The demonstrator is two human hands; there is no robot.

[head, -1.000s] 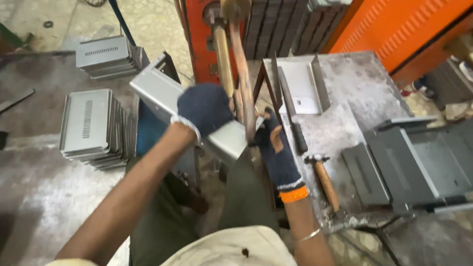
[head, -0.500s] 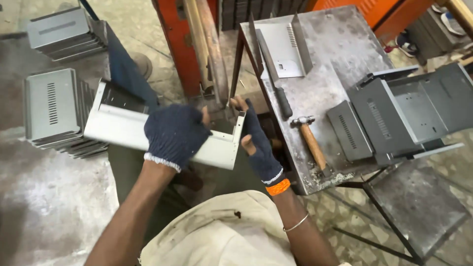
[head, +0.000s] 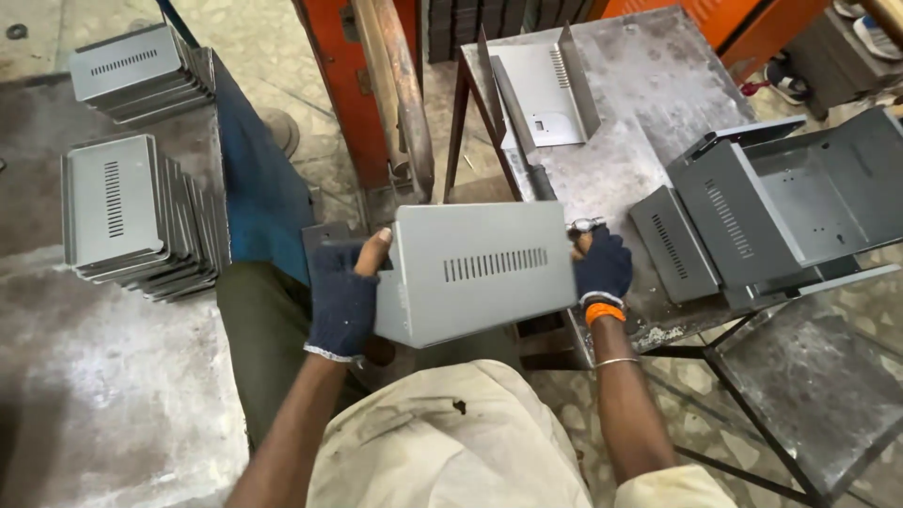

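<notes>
1. The person sits low, holding a grey sheet-metal cover (head: 475,268) out flat over the lap, dead centre of the view, its slotted vent row facing up.
2. The left hand (head: 343,299), in a dark blue fingerless glove, is clenched on the cover's left edge at about 9 o'clock, bare fingertips curled over the top.
3. The right hand (head: 602,268), gloved the same with an orange cuff, clamps the right edge at 3 o'clock, beside the edge of the desk (head: 649,122).
4. To handle it well, I would keep both hands opposite each other on the folded flanges, not the raw edges, and keep the panel level so that it does not twist or knock the desk frame.
5. At 9 to 10 o'clock two stacks of matching grey covers (head: 132,212) stand on the floor, nested close together.
6. On the desk at 12 o'clock lies an open U-shaped panel (head: 541,94); at 2 to 3 o'clock sits an open grey chassis box (head: 800,202) with a smaller vented plate (head: 673,243) leaning against it.
7. An orange machine frame (head: 324,56) rises at 11 o'clock.
8. No packages, labels or signs show; every metal piece is plain grey with slot cut-outs only.
</notes>
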